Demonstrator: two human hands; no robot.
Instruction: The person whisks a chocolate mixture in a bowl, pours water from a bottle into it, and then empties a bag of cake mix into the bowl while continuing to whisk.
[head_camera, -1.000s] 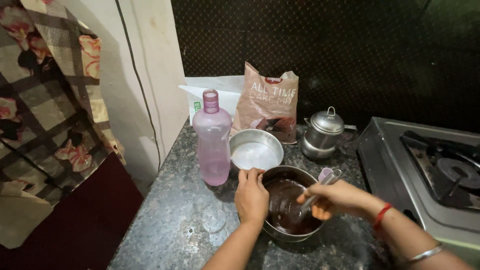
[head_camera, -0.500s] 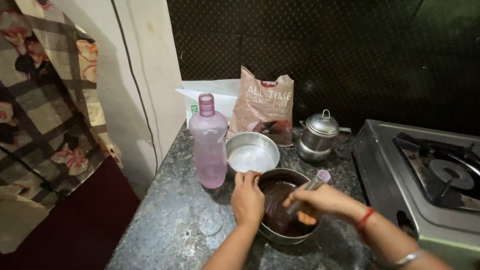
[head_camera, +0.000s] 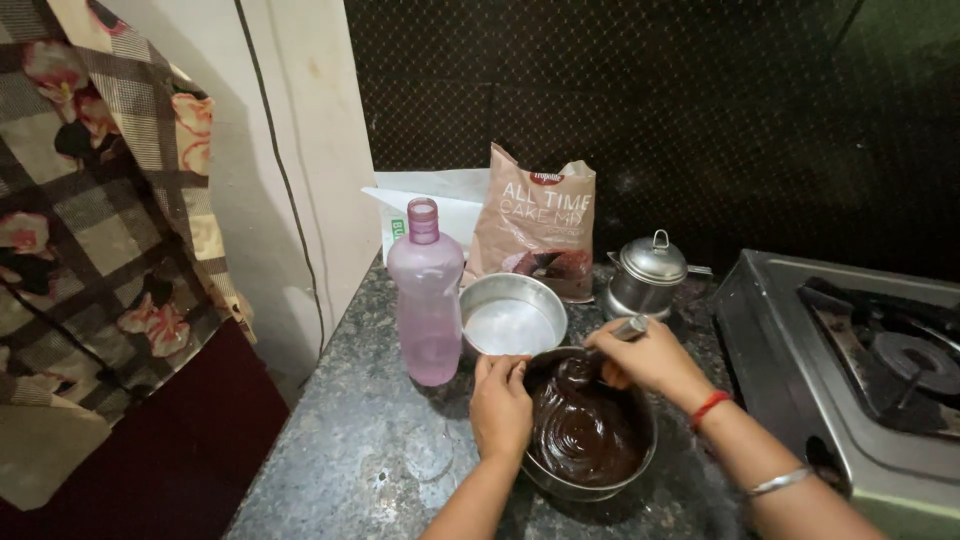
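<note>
A steel bowl (head_camera: 640, 462) of dark brown batter (head_camera: 585, 430) sits on the speckled granite counter (head_camera: 370, 450) in front of me. My left hand (head_camera: 501, 405) grips the bowl's left rim. My right hand (head_camera: 648, 358) holds a spoon (head_camera: 628, 327) by its metal handle, its lower end sunk in the batter at the bowl's far side. A red thread and a thin bangle circle my right wrist.
Behind the bowl stand an empty round cake tin (head_camera: 513, 313), a pink plastic bottle (head_camera: 426, 295), a brown cake mix bag (head_camera: 536, 225) and a small lidded steel pot (head_camera: 645, 275). A gas stove (head_camera: 860, 350) fills the right. A patterned cloth (head_camera: 90, 230) hangs left.
My right hand has swept the spoon from the bowl's right side round to its far rim, stirring the batter. The left hand stays on the rim. The view has shifted slightly.
</note>
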